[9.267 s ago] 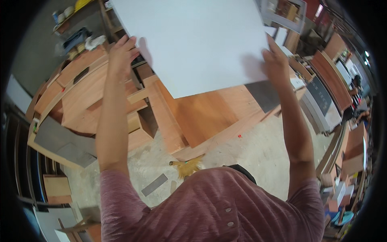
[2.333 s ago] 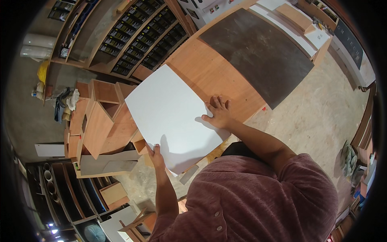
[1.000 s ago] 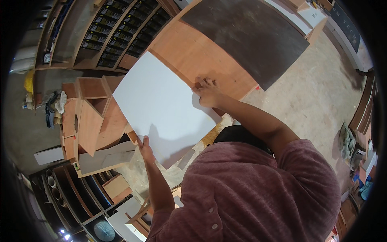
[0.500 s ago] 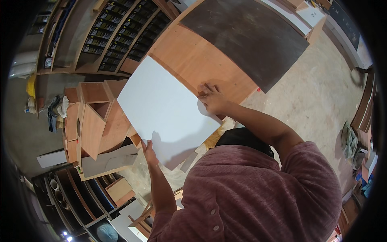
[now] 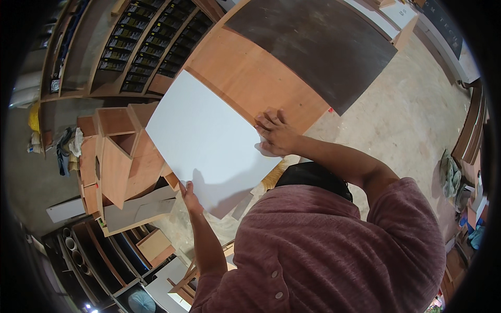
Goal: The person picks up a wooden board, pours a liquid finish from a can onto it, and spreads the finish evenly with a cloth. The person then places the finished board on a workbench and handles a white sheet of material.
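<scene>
A white rectangular board (image 5: 209, 130) lies partly on a wooden tabletop (image 5: 245, 68), its near end reaching past the table edge towards my body. My left hand (image 5: 191, 198) grips the board's left edge near the close corner, thumb on top and fingers beneath, largely hidden. At the right edge, my right hand (image 5: 276, 133) rests with fingers spread over the wood and the board's rim, the thumb lying on the white face. Shadows of both arms and body fall across the board.
A dark brown sheet (image 5: 313, 49) covers the far part of the table. Wooden box-like pieces (image 5: 122, 151) stand at left, below shelving with small dark bins (image 5: 141, 44). Rolled tubes and panels fill a rack (image 5: 99, 250) at lower left. Pale concrete floor (image 5: 396, 115) extends to the right.
My right hand's fingers have gone from curled to spread out flat along the board's edge. My left hand keeps its hold. The whole view has shifted slightly.
</scene>
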A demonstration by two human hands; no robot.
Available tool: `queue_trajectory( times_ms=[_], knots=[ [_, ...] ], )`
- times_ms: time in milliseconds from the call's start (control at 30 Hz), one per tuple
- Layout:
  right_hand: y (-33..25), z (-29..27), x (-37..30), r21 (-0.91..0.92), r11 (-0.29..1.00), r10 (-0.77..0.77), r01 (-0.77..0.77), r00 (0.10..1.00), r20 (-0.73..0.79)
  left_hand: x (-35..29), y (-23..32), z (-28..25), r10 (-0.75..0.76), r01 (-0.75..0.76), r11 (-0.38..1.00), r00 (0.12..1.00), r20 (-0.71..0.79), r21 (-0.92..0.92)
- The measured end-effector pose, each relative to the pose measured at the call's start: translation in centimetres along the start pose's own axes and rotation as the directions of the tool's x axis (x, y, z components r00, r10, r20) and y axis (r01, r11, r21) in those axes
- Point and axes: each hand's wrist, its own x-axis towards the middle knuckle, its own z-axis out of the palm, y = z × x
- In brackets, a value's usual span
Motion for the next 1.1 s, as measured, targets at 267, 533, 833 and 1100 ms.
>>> queue_trajectory(
  times_ms=[267,533,833,1100],
  knots=[
    [0.8,-2.4,0.3,0.018,0.997,-0.073,0.07,0.98,0.185,-1.2,2.2,1.2,-0.104,0.104,0.994,0.994,-0.032,-0.024],
    [1.3,-5.2,-1.0,-0.016,0.985,-0.158,0.173,0.929,0.334,-0.9,1.4,1.0,-0.062,0.061,0.997,0.998,-0.012,-0.048],
    [1.7,-3.1,-4.1,-0.141,0.946,-0.261,0.294,0.942,0.21,0.1,0.1,-0.4,-0.041,0.048,0.993,0.997,0.07,-0.112],
    [1.0,-3.3,-4.1,-0.204,0.936,-0.251,0.288,0.95,0.187,-0.7,0.3,-0.2,-0.024,0.027,0.997,0.998,0.057,-0.066]
  ],
)
